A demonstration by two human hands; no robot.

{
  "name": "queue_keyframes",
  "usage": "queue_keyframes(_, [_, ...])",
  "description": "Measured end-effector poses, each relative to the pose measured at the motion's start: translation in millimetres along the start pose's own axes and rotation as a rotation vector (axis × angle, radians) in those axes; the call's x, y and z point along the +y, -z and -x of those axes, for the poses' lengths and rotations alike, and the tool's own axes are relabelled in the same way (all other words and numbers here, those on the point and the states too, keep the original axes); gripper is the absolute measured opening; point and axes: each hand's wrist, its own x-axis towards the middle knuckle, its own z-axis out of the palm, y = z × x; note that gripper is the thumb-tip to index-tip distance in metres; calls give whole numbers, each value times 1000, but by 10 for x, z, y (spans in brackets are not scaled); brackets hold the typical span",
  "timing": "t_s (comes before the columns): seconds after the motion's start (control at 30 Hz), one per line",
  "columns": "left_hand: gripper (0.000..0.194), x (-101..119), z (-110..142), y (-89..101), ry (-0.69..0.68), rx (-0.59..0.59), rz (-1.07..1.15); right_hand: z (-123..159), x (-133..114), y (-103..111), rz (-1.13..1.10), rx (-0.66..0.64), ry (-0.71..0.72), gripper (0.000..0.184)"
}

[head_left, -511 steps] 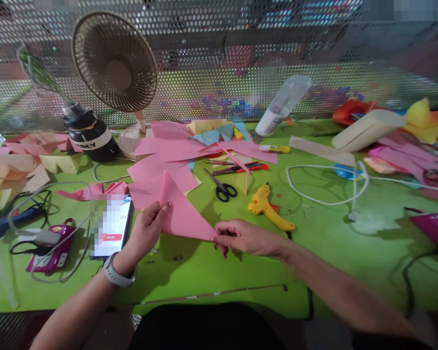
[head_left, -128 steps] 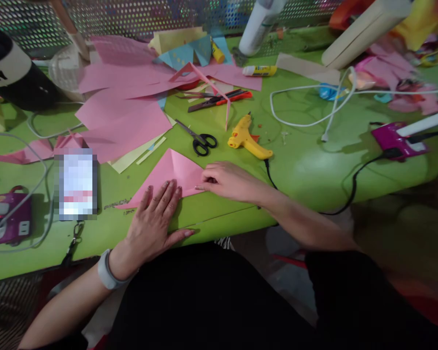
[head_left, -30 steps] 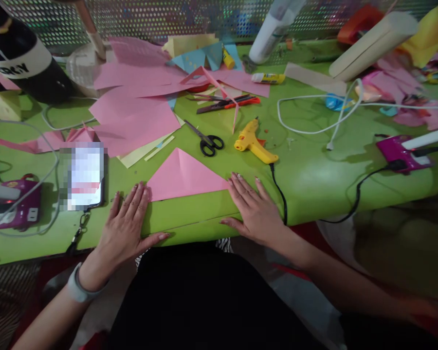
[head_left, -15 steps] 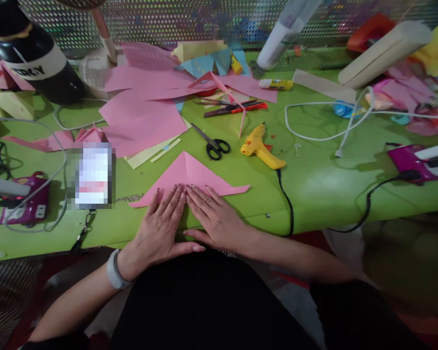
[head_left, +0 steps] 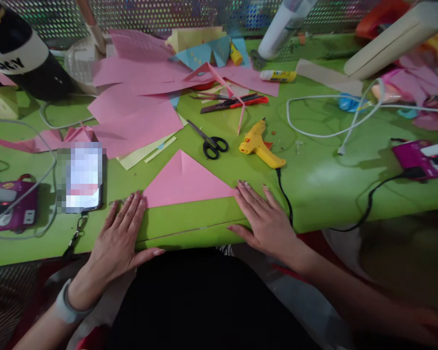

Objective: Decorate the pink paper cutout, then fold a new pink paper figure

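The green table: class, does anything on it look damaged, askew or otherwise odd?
Along the near edge of the table, a dark line breaks the green surface, perhaps a split or seam. Dark specks beside the left hand look like dirt or wear. The pink paper shows no visible damage.

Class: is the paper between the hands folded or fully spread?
Apparently folded: the paper shows a triangular outline and a crease below its top corner.

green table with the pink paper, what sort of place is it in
Probably a papercraft workspace: a yellow glue gun, black-handled scissors and a folded pink paper lie on the green table.
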Motion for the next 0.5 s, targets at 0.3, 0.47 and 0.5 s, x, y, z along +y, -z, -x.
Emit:
queue_keyframes(0.3, [52,95,-332,172,-64,185,-35,-368,-85,74,-69,296,87,39])
queue_keyframes(0.47, [25,100,-555,182,-217,126,-61,-653,-202,-4,-82,178,314,29])
queue_keyframes(0.5, [27,88,-576,183,-230,103,-51,-682,-205,-17,-48,154,347,31])
